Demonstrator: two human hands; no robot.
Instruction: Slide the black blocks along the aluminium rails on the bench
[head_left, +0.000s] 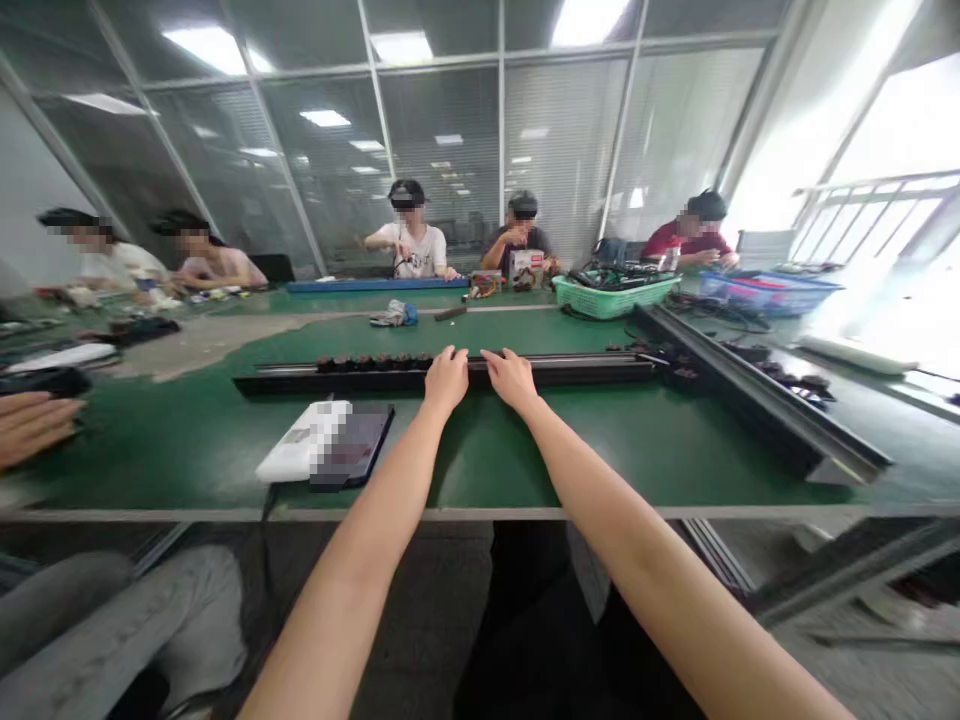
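Note:
A long black channel-shaped bar (360, 382) lies crosswise on the green table in front of me. Along its left half sits a row of several small dark, knob-like pieces (367, 364). Near the bar's middle, my left hand (448, 382) has its fingers bent over the top, closed on it. Just to the right, my right hand (511, 380) curls onto the same bar, thumb side facing the left hand. A narrow gap separates the hands. Whether a small part is also pinched under the fingertips is hidden.
Left of my forearm lie a white device (296, 452) and a dark phone-like slab (371, 445). A second black bar (757, 395) slants at right. Behind stand a green basket (615, 300) and a blue basket (780, 295). Another person's hand (34, 428) is at left; several people sit opposite.

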